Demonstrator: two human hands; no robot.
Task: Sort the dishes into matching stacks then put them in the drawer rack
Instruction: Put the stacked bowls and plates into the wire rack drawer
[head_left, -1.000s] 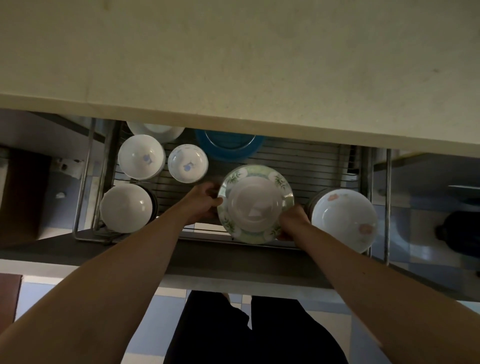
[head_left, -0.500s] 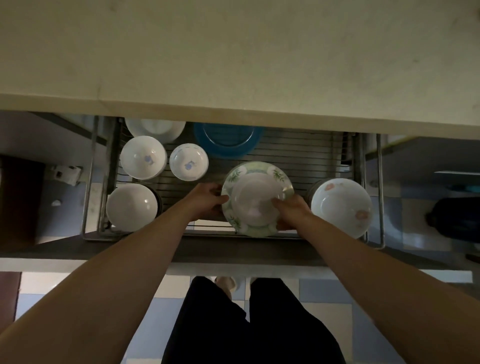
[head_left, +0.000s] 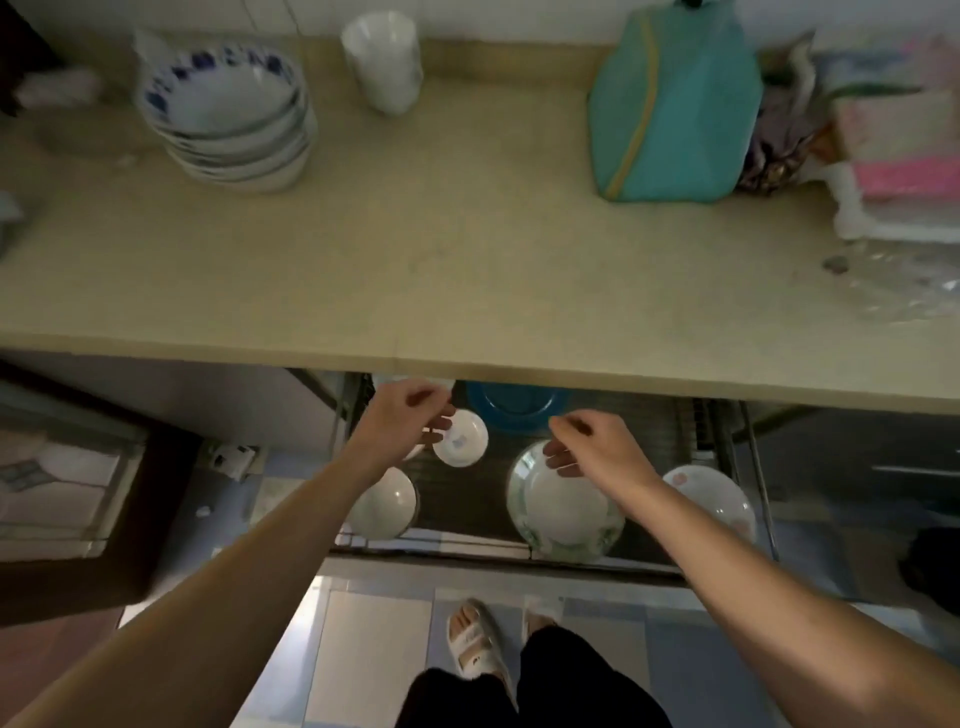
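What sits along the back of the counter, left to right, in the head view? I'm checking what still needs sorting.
Stack of blue-patterned bowls → stack of white cups → teal bag → pink and white packages.

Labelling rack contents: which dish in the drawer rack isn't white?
The blue dish at the back of the drawer rack, half hidden under the countertop edge. The other dishes in view there are white, some with small floral or green-rim patterns.

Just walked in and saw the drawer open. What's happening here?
A person is putting dishes into the drawer rack. The green-rimmed plate lies in it, and both hands, left and right, hover empty above. A stack of blue-patterned bowls waits on the counter.
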